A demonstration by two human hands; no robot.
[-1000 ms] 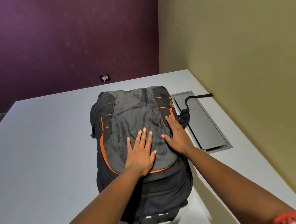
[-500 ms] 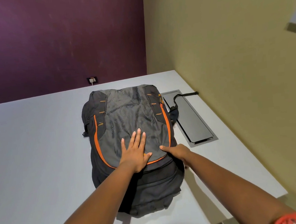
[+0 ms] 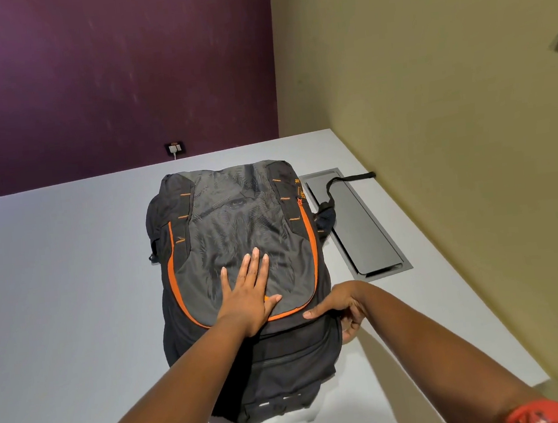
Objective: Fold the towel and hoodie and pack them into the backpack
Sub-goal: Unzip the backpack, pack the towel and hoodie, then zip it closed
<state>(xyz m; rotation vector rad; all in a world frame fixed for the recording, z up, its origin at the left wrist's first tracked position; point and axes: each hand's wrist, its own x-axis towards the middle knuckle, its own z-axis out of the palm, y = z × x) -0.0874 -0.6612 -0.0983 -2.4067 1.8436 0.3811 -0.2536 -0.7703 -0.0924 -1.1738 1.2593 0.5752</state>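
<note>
A grey and black backpack (image 3: 238, 229) with orange trim lies flat on the white table (image 3: 56, 303), bulging and zipped closed. My left hand (image 3: 250, 292) presses flat on its grey front panel, fingers straight. My right hand (image 3: 344, 306) grips the backpack's right side near the orange seam, thumb on top and fingers curled around the edge. The towel and hoodie are not in sight.
A grey metal cable hatch (image 3: 358, 223) is set into the table right of the backpack, with a black strap (image 3: 346, 180) lying across it. An olive wall (image 3: 451, 124) runs along the table's right edge. A wall socket (image 3: 174, 149) sits on the purple back wall.
My right hand slid off the top of the backpack, down to its right side, and now grips the edge. The left hand stayed pressed on the front panel.
</note>
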